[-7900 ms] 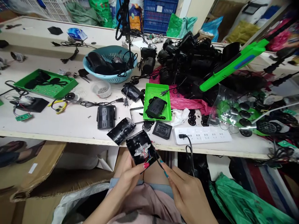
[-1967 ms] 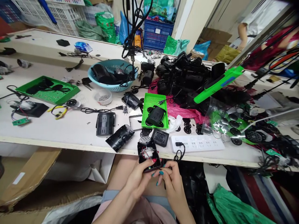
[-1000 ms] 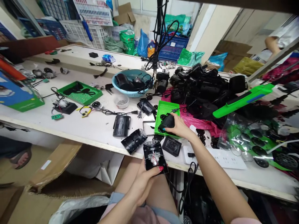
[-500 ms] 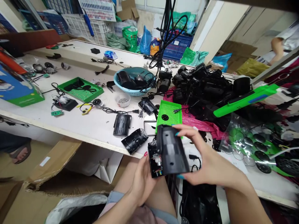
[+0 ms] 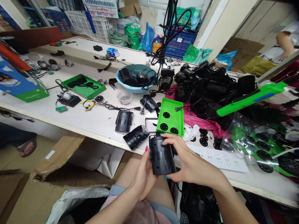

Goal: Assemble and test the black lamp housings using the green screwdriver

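Over my lap, at the table's front edge, I hold a black ribbed plastic housing (image 5: 162, 157), its two halves together. My left hand (image 5: 144, 177) cups it from the left and below. From the right, my right hand (image 5: 187, 160) grips it, fingers at the top and thumb at the bottom. The inside of the housing is hidden now. Just beyond lie an open housing half (image 5: 136, 137) with a round grille end and another black housing (image 5: 124, 121). A green perforated tray (image 5: 171, 104) with several black discs stands behind my hands.
A blue basket (image 5: 136, 85) with black parts and a tub of screws (image 5: 124, 98) stand farther back. Black housings and cables (image 5: 207, 81) pile up on the right. A white power strip (image 5: 221, 160) lies at the front right. A cable bundle (image 5: 167, 31) hangs above the table.
My right hand has brought the upper housing half left and down onto the lower half in my left hand. The inner wires and motor, visible before, are now covered. The view shifted slightly.
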